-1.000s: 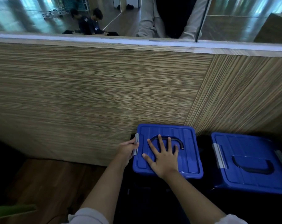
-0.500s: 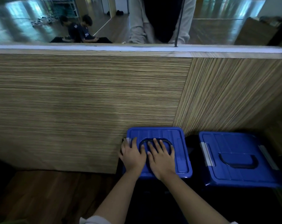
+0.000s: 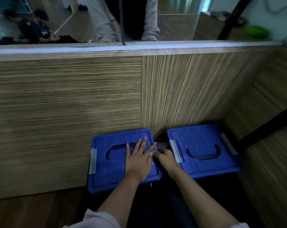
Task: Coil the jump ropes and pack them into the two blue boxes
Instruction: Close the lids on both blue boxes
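Note:
Two blue boxes with shut lids stand side by side on the floor against a wood-grain wall. The left box (image 3: pixel 106 171) has a black handle and a grey latch on its left side. My left hand (image 3: pixel 137 160) presses flat on its lid with fingers spread. At the gap between the boxes, my right hand (image 3: pixel 165 157) curls its fingers over the left box's right-edge latch (image 3: pixel 158 148), which looks blurred. The right box (image 3: pixel 203 162) has grey latches on both sides and nobody touches it. No jump rope is visible.
The wood-grain wall panel (image 3: pixel 65 104) rises just behind the boxes, with a mirror above it that shows people. A dark bar (image 3: pixel 262 127) slants down on the right. Brown wooden floor (image 3: pixel 32 209) lies at the lower left.
My left hand left the left latch and now lies flat on the lid. My right hand slid off the lid to its right-edge latch. The view swung left, so the boxes sit further right.

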Demonstrator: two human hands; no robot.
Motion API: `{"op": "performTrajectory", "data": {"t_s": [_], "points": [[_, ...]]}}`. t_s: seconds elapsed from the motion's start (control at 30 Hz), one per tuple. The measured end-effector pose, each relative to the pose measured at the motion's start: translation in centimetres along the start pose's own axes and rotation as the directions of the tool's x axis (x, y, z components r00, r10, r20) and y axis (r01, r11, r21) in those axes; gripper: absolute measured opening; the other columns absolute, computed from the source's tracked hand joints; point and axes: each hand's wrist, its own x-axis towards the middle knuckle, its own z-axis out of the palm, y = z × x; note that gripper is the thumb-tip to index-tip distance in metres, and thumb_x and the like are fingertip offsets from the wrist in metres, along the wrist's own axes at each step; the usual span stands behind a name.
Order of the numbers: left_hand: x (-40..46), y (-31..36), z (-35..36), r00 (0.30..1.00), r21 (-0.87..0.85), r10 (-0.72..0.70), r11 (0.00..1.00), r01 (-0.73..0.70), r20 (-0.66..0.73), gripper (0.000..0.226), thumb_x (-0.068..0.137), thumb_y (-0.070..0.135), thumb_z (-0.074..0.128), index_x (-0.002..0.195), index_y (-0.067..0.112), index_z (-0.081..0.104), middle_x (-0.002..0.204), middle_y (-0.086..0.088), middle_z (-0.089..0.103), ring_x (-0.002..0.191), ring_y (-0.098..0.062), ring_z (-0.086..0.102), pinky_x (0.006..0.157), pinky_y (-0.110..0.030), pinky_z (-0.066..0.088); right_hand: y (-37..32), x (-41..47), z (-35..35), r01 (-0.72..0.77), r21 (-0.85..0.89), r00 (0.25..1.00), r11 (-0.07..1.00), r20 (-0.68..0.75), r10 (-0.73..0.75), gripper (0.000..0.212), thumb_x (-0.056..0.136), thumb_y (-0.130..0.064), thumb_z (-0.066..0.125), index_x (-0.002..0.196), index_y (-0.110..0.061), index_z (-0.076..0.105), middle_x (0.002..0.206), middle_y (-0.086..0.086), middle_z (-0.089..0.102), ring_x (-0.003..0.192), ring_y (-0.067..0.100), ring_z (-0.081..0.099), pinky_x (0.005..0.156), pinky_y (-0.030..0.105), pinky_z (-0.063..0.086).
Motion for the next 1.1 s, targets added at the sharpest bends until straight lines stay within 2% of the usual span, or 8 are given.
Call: {"op": "performTrajectory", "data": {"t_s": [0.2,0.43,0.53,0.6,0.73,0.9,0.97,1.1], "points": [[0.2,-0.1,0.7,0.992,-0.026,-0.045,0.999,0.042,-0.122,0.076,0.082,0.046,-0.036,0.149,0.024,-0.010,0.159,0.012,-0.004,0.144,-0.007,-0.010,0.118,-0.048,-0.006,0.2,0.5,0.3,0.076,0.033,0.976,0.997,-0.205,-0.068,0.008,0.079,-0.015,0.072,0.084,-0.021,0.067,0.074,-0.004,0.065,0.071,0.014,0.060,0.071,0.031,0.049],[0.3,-0.1,0.4,0.992,-0.011,-0.031,0.999,0.030,-0.123,0.064,0.090,0.041,-0.014,0.150,0.021,-0.005,0.157,0.012,-0.007,0.143,-0.007,-0.011,0.119,-0.049,-0.002,1.1,1.5,-0.1,-0.049,0.358,0.990,0.932,-0.104,0.092,0.024,0.080,0.005,0.066,0.104,0.000,0.069,0.103,0.016,0.070,0.100,0.027,0.065,0.095,0.038,0.050],[0.1,-0.1,0.4,0.995,-0.093,-0.083,0.993,0.077,-0.057,0.059,0.102,0.033,0.000,0.147,0.013,0.032,0.153,0.003,0.034,0.141,-0.011,0.030,0.111,-0.054,0.030,0.0,1.3,0.2,0.044,0.028,0.976,0.999,-0.214,-0.038,0.019,0.080,-0.004,0.070,0.099,-0.004,0.071,0.094,0.007,0.071,0.089,0.017,0.064,0.079,0.019,0.048],[0.1,-0.1,0.2,0.996,-0.136,-0.083,0.988,0.077,-0.035,0.061,0.103,0.033,-0.003,0.145,0.011,0.036,0.149,0.001,0.042,0.137,-0.013,0.039,0.107,-0.056,0.036,-0.9,0.8,0.7,0.090,-0.226,0.965,0.970,-0.221,-0.141,0.013,0.081,-0.007,0.067,0.094,-0.007,0.070,0.084,0.003,0.067,0.081,0.013,0.059,0.064,0.011,0.037],[0.0,-0.1,-0.5,0.994,-0.138,-0.051,0.990,0.037,-0.101,0.077,0.090,0.044,-0.025,0.152,0.015,0.009,0.160,0.004,0.011,0.147,-0.007,0.009,0.120,-0.040,-0.006,-1.5,0.2,1.9,0.159,-0.391,0.952,0.907,-0.182,-0.245,0.011,0.081,0.001,0.058,0.087,-0.005,0.064,0.082,0.006,0.061,0.081,0.019,0.057,0.065,0.017,0.036],[-2.0,-0.8,-1.1,0.931,-0.141,-0.195,0.977,0.158,-0.308,0.049,0.089,0.037,0.033,0.116,0.016,0.068,0.120,0.001,0.068,0.116,-0.017,0.061,0.105,-0.055,0.038,-1.8,-0.1,2.0,0.153,-0.433,0.944,0.889,-0.202,-0.260,0.009,0.080,0.003,0.055,0.084,-0.003,0.060,0.082,0.007,0.058,0.077,0.017,0.049,0.060,0.015,0.031],[-3.4,-1.6,-0.7,0.938,-0.134,-0.225,0.972,0.196,-0.264,0.054,0.090,0.042,0.029,0.122,0.018,0.065,0.127,0.001,0.064,0.122,-0.018,0.056,0.106,-0.053,0.036,-1.7,-0.1,2.0,0.154,-0.452,0.942,0.879,-0.200,-0.268,0.007,0.080,0.004,0.053,0.082,-0.001,0.058,0.086,0.011,0.061,0.078,0.022,0.052,0.062,0.017,0.033],[-5.1,-2.9,-0.7,0.972,-0.036,-0.220,0.975,0.217,-0.089,0.082,0.082,0.049,-0.013,0.152,0.024,0.022,0.159,0.009,0.019,0.148,-0.011,0.008,0.119,-0.045,-0.004,-0.6,-1.3,2.8,0.200,-0.520,0.933,0.830,-0.157,-0.324,0.021,0.090,-0.003,0.047,0.106,-0.003,0.060,0.116,0.017,0.052,0.097,0.032,0.054,0.078,0.029,0.043]]}}
